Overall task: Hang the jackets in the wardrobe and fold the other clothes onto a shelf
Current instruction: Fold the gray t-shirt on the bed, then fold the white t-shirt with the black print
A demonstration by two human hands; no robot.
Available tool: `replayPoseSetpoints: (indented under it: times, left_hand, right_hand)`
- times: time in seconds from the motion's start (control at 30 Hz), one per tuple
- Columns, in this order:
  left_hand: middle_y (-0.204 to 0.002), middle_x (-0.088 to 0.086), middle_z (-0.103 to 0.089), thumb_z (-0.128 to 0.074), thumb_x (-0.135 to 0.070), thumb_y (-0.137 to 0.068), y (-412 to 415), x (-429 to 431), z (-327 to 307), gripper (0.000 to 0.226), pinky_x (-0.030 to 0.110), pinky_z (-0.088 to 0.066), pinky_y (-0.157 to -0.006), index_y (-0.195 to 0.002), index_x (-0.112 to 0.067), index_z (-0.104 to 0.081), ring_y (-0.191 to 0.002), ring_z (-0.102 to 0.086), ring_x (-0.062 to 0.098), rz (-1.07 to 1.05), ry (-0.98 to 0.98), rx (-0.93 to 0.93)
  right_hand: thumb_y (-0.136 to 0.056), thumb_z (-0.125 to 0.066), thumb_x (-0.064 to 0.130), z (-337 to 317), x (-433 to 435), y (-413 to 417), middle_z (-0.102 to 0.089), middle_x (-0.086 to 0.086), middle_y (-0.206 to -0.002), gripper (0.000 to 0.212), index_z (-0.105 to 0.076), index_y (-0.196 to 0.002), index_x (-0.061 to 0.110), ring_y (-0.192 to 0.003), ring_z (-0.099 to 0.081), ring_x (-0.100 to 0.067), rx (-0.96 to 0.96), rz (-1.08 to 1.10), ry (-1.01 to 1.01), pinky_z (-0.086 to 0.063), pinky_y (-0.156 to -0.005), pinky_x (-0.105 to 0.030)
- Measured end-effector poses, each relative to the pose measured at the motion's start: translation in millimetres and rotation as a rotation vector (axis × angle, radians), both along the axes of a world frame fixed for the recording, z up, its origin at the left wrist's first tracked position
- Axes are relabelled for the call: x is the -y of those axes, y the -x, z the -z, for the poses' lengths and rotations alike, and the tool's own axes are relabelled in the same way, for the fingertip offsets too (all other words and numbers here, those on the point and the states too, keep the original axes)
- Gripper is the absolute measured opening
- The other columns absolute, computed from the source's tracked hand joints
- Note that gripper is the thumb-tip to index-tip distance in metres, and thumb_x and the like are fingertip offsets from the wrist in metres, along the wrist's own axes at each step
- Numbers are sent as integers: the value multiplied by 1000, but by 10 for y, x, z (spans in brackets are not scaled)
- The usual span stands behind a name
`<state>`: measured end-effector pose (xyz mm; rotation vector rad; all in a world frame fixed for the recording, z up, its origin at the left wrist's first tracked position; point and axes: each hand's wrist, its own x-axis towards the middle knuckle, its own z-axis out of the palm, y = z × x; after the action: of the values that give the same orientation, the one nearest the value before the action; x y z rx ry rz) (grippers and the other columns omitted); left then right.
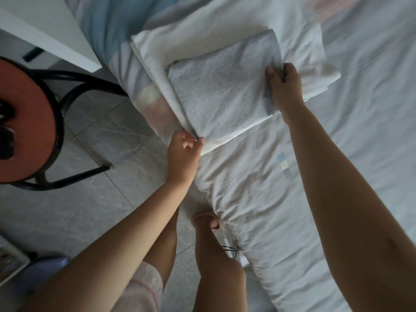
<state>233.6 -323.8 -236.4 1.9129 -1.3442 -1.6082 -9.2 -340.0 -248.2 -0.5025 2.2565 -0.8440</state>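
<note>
Folded clothes: we counted two, a grey garment (220, 91) lying on top of a larger white garment (304, 48), both flat and folded.
Where they lay: on the bed (337, 154), near its left edge, with the white piece showing on every side of the grey one.
Hands: two, both bare and both on the grey garment.
Left hand (184, 149): fingers curled, pinching the near corner of the grey garment at the bed's edge (we could not tell whether the white layer beneath was caught in the pinch as well).
Right hand (284, 86): thumb and fingers closed round the far right edge of the grey garment, where the cloth bunched up a little between them.
Bedding: pale and wrinkled, with one small strip of coloured squares (284, 164) printed on it, between the two forearms.
Stool (24, 122): one, with a round red seat and a black metal frame, standing on the tiled floor (101, 199) left of the bed.
Worktop (56, 30): one white corner at the upper left, above the stool.
Feet: we saw one pink slipper (209, 219) by the bed, and just below it one dark cable (229, 247).
</note>
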Motion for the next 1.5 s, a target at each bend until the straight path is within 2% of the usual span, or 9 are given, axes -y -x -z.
replayPoseSetpoints:
  times: [0.07, 0.2, 0.33, 0.43, 0.67, 0.9, 1.13, 1.27, 1.5]
  left_hand:
    - [-85, -5, -54, -64, -14, -84, -23, -36, -91, 16, 37, -48, -79, -89, -12, -49, -84, -56, 18, 1, 126, 91]
    - [-126, 12, -49, -56, -15, -83, 134, 115, -320, 44, 38, -35, -102, -124, -2, -48, -120, -45, 29, 469, 727, 224]
    - [-154, 15, -25, -47, -36, -88, 351, 547, -15, 70, 50, -16, -116, -147, -3, -27, -143, -20, 33, 919, 892, 481]
    - [-157, 11, -20, -43, -59, -82, 313, 838, 290, 86, 66, -8, -110, -150, -10, -22, -143, -15, 41, 1036, 824, 663]
    - [-159, 11, -7, -35, -68, -84, 187, 1062, 235, 80, 70, -14, -105, -151, -28, -17, -144, -3, 40, 889, 612, 622]
    - [-158, 11, -8, -43, -56, -90, 12, 460, 184, 77, 57, -7, -113, -152, -21, -12, -145, -4, 37, 1115, 880, 589]
    - [-157, 20, 6, -36, -55, -88, -24, -443, 183, 89, 60, -5, -112, -150, -2, 0, -145, 6, 36, 908, 580, 673]
    - [-156, 11, 20, -59, -58, -73, 507, -1460, 195, 112, 59, 10, -110, -150, -13, 9, -143, 19, 30, 1316, 515, 472]
    - [-126, 10, 59, -72, -75, -44, 1495, -2762, 275, 156, 71, 23, -91, -130, -19, 45, -119, 53, 31, 1865, 305, 570]
  right_hand:
    - [-93, -53, 36, -32, -23, -88, -56, 5, -92, 27, -53, -106, 13, -81, -54, -12, -91, 52, -3, -40, -72, -24]
    - [-92, -46, 36, -99, -119, -429, -55, -12, -131, 47, -52, -130, 8, -120, -51, -27, -835, -193, 48, -31, -102, -36]
    - [-100, -29, 35, 57, -65, -680, -44, -8, -146, 49, -42, -141, 12, -137, -36, -28, -917, -967, 167, -20, -114, -46]
    - [-96, -31, 47, 188, 111, -454, -36, -5, -151, 55, -37, -145, 22, -140, -32, -29, -916, -1139, 42, -18, -112, -58]
    - [-90, -5, 62, 173, 76, 422, -1, 6, -161, 69, -5, -152, 31, -148, 0, -21, -648, -650, -327, 4, -113, -60]
    - [-100, -27, 43, 141, -573, -347, -26, -11, -155, 56, -26, -149, 16, -143, -23, -31, -865, -833, 12, -17, -116, -50]
    - [-97, -27, 51, 474, -2032, -350, -24, -16, -155, 60, -25, -149, 21, -140, -22, -41, -666, -487, -313, -13, -113, -57]
    - [-94, -31, 45, 264, -3369, -329, -24, -13, -156, 61, -23, -149, 20, -141, -20, -40, -539, -254, -409, -11, -114, -53]
    - [-89, -53, 36, -10, -5159, -448, -16, -6, -159, 73, -19, -151, 17, -144, -16, -35, -227, 0, -692, -17, -116, -52]
